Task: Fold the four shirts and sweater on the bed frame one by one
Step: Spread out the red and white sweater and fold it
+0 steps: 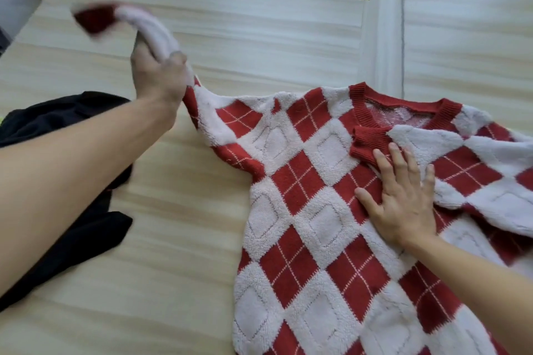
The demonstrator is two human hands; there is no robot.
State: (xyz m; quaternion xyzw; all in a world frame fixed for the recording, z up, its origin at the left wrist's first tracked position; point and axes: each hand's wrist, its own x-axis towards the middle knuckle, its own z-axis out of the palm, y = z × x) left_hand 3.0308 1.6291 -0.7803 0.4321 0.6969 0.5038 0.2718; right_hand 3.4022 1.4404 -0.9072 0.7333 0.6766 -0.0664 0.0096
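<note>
The red-and-white argyle sweater [311,210] lay spread on the pale wooden bed frame [259,23], neckline away from the person. The left hand [158,75] had its grip closed round 1 sleeve [150,29], holding it lifted off the boards, its red cuff [95,19] blurred. The right hand [401,199] lay flat on the chest, fingers spread, holding nothing, fingertips at the other sleeve [461,158], folded across. A black garment [72,130] lay under the left forearm.

1. Far side of the bed frame [259,23] is bare wood, plenty of reach room.
2. Black garment [63,118] heaped along the left edge.
3. Argyle sweater [302,225] blankets the near right, bare strip between them.
</note>
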